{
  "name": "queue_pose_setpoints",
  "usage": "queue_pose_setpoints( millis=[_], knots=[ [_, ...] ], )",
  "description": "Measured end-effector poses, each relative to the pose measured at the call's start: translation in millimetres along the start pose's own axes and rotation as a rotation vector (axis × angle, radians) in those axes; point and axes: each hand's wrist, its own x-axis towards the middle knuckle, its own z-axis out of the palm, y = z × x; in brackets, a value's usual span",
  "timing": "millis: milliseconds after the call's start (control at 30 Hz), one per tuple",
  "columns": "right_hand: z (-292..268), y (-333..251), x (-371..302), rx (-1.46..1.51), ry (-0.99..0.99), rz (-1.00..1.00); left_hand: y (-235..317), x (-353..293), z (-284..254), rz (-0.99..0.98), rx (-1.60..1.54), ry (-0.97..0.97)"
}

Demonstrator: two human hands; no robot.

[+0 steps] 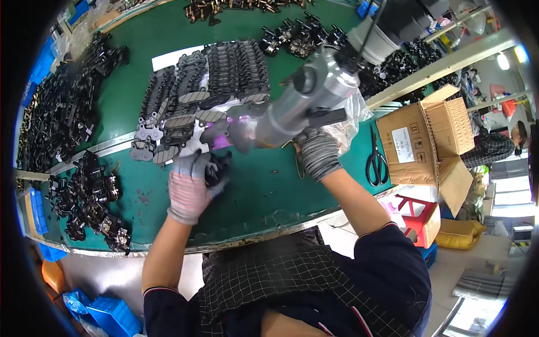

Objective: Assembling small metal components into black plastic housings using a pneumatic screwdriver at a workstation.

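Observation:
My left hand (188, 188), in a pale striped glove, is closed round a small black metal part (218, 168) that looks like a brake caliper. It is at the near edge of rows of grey brake pads (238, 70); several pads (165, 154) lie flat there. My right hand (319, 153), in a grey striped glove, is curled below a silver cylindrical machine (297, 106). What its fingers hold, if anything, is hidden. A thin yellowish loop (299, 164) shows beside it. The machine covers part of the pads, and its lower end is blurred.
Black caliper-like parts are heaped at the left (62, 106), nearer left (92, 199) and far side (300, 33) of the green table (252, 191). Black-handled scissors (376, 163) and a clear plastic bag (351, 121) lie at the right. Beyond stands an open cardboard box (407, 146). Another person (494, 149) is farther right.

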Motion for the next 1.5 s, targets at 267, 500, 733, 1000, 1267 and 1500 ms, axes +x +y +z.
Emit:
queue_pose_setpoints(
  millis=[267,500,733,1000,1267,1500],
  knots=[
    [-18.1,4.5,13.6,0.049,-0.262,-0.237,57.2,-39.0,0.9,-0.130,-0.081,-0.028],
    [-5.9,-15.6,-17.0,0.832,0.090,-0.239,43.7,-10.6,5.7,-0.273,-0.003,-0.118],
    [17.6,-21.1,-25.8,0.344,0.166,-0.319,51.8,-26.0,1.6,-0.229,0.016,-0.102],
    [-56.2,-60.3,-34.1,0.860,0.138,-0.342,23.9,-21.6,13.6,-0.832,-1.053,-0.072],
    [-90.3,-100.9,-14.7,0.734,0.382,-0.759,47.0,-21.2,5.5,-0.994,-1.820,0.081],
    [-114.7,-109.1,-7.0,0.825,0.236,-0.787,38.5,-25.4,-1.8,-1.120,-2.263,0.180]
  ],
)
